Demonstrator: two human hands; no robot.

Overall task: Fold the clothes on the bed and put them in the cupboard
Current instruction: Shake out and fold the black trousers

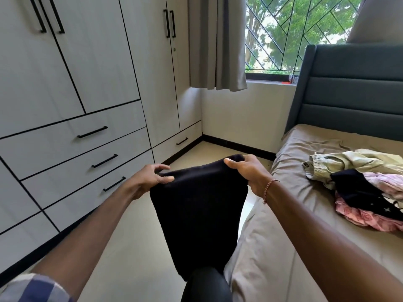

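A black garment (198, 212) hangs in the air between my hands, over the floor beside the bed (290, 214). My left hand (150, 179) pinches its upper left corner with thumb and fingers. My right hand (248, 171) grips the upper right corner, fingers curled over the cloth. The garment's lower end drops out of sight behind my leg. On the bed at the right lies a loose pile of clothes (366, 188): a beige piece, a dark one with small stars, and pink ones. The cupboard (91, 68) fills the left wall, its doors and drawers closed.
A strip of pale tiled floor (135, 247) runs between cupboard and bed. A grey padded headboard (353, 88) rises at the right. Grey curtains (218, 42) hang beside a barred window (294, 31) at the far wall.
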